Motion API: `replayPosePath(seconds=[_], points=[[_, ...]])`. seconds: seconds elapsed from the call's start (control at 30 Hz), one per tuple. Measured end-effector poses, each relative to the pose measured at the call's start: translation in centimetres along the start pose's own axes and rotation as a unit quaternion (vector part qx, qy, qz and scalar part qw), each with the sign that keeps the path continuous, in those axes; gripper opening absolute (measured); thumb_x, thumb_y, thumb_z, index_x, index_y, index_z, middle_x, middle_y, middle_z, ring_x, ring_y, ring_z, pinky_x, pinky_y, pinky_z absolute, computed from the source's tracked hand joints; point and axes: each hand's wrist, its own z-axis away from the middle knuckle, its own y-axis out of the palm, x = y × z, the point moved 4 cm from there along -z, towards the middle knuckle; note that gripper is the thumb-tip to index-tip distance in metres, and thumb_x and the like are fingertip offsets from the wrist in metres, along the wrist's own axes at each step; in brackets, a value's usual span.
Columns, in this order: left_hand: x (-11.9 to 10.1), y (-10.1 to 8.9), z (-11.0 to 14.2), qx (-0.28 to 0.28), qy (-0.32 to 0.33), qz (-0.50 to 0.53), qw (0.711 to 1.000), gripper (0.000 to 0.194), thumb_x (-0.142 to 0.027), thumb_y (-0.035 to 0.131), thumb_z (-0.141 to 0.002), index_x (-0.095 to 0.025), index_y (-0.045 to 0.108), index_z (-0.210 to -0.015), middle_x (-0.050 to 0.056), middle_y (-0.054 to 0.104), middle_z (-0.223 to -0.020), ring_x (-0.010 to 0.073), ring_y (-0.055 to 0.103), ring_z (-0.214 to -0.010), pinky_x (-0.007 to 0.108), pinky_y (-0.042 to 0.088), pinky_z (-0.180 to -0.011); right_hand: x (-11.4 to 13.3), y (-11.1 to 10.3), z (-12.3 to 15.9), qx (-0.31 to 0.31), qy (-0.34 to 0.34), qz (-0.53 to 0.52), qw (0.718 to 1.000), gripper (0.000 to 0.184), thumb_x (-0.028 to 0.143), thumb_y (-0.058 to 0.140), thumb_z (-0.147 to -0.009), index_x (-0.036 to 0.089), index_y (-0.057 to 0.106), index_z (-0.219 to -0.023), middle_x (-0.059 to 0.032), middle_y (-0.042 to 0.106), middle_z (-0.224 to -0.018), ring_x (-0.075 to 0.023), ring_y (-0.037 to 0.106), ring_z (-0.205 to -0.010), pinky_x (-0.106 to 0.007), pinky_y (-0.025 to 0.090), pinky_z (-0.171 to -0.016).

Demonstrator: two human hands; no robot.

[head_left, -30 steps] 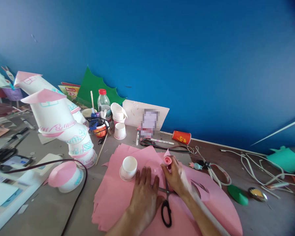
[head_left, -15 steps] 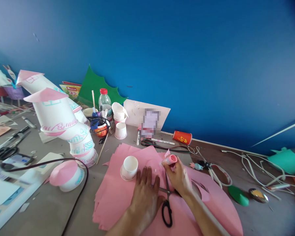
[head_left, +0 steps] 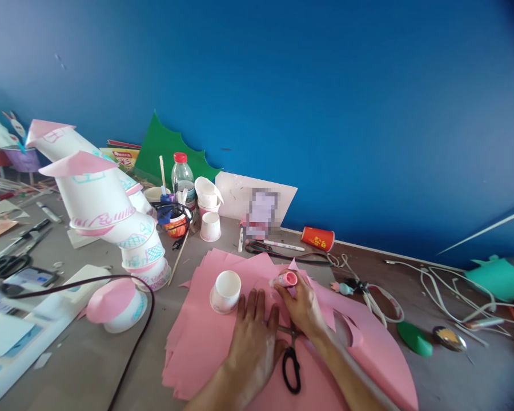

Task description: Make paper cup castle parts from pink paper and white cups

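My left hand (head_left: 253, 342) lies flat on a stack of pink paper (head_left: 192, 348), its fingers stretched out. In my right hand (head_left: 305, 308) is a glue stick (head_left: 284, 279), held tilted low over the paper with its pink end showing. How its other end meets the paper is hard to see. Black-handled scissors (head_left: 291, 371) lie on the paper between my hands, partly hidden by my right hand. Just beyond my left fingertips a white paper cup (head_left: 227, 291) stands on the stack.
Left of the paper stand towers of drawn-on paper cups (head_left: 96, 197) with pink cone roofs. A black cable (head_left: 141, 325) loops across the table. White cords (head_left: 437, 291) tangle at the right. A red cup (head_left: 317, 238) lies by the blue wall, and a bottle (head_left: 182, 177) stands behind.
My right hand has shifted a little to the left with the glue stick, over the paper. My left hand stays pressed in the same place.
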Motion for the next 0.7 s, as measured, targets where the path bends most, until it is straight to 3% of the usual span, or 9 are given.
replayPosePath(seconds=[0.17, 0.4, 0.57, 0.7], points=[[0.0, 0.2, 0.1, -0.001, 0.008, -0.001, 1.000, 0.059, -0.052, 0.048, -0.088, -0.018, 0.046, -0.136, 0.024, 0.037, -0.146, 0.0425, 0.032, -0.135, 0.063, 0.029, -0.104, -0.2, -0.7, -0.1, -0.031, 0.014, 0.017, 0.999, 0.017, 0.034, 0.057, -0.083, 0.020, 0.059, -0.093, -0.0082, 0.068, -0.090, -0.0242, 0.063, -0.084, -0.038, 0.050, -0.076], [0.0, 0.1, -0.1, -0.004, 0.007, -0.001, 1.000, 0.062, -0.055, 0.048, -0.087, -0.018, 0.046, -0.136, 0.023, 0.038, -0.145, 0.0422, 0.032, -0.135, 0.063, 0.029, -0.104, 0.6, 0.4, 0.2, 0.023, -0.015, -0.006, 1.000, 0.013, 0.028, 0.057, -0.084, 0.021, 0.059, -0.094, -0.0050, 0.069, -0.089, -0.0197, 0.065, -0.081, -0.031, 0.052, -0.074], [0.0, -0.1, 0.0, 0.009, 0.005, -0.004, 1.000, 0.057, -0.047, 0.050, -0.088, -0.018, 0.046, -0.136, 0.022, 0.038, -0.146, 0.0418, 0.032, -0.135, 0.062, 0.029, -0.104, 0.1, -0.2, 0.0, 0.013, -0.026, 0.005, 1.000, 0.012, 0.025, 0.056, -0.084, 0.022, 0.058, -0.095, -0.0072, 0.067, -0.094, -0.0230, 0.062, -0.089, -0.037, 0.049, -0.080], [-0.1, -0.1, 0.0, 0.006, 0.004, 0.002, 1.000, 0.059, -0.052, 0.047, -0.088, -0.018, 0.047, -0.136, 0.023, 0.037, -0.146, 0.0424, 0.031, -0.135, 0.063, 0.029, -0.104, 0.6, -0.6, 0.0, 0.008, -0.022, 0.004, 1.000, 0.013, 0.025, 0.057, -0.083, 0.022, 0.059, -0.095, -0.0065, 0.068, -0.094, -0.0224, 0.063, -0.087, -0.036, 0.050, -0.079]])
